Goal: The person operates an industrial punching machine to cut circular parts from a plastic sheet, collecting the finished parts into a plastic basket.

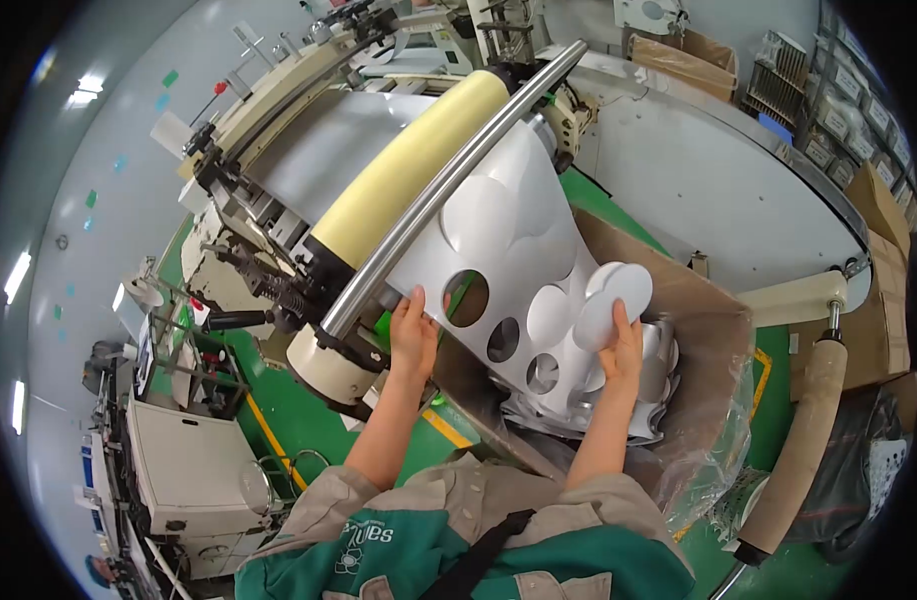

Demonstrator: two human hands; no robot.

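A white sheet with round cut-outs (524, 265) hangs from the machine's metal bar (459, 185) down toward a lined box. My left hand (413, 335) is at the sheet's left edge beside an open round hole, fingers closed on that edge. In my right hand (624, 350) are several white discs (601, 318), pinched between thumb and fingers in front of the sheet's right side. Some circles in the sheet are open holes; other round pieces still sit in it.
Behind the bar is a yellow roller (419, 160) on the machine. A large box with plastic lining (714, 350) stands below, holding crumpled sheet scrap (644, 410). At right are a brown-covered roll (804, 440) and cardboard boxes (859, 320); a white cabinet (194, 450) stands left.
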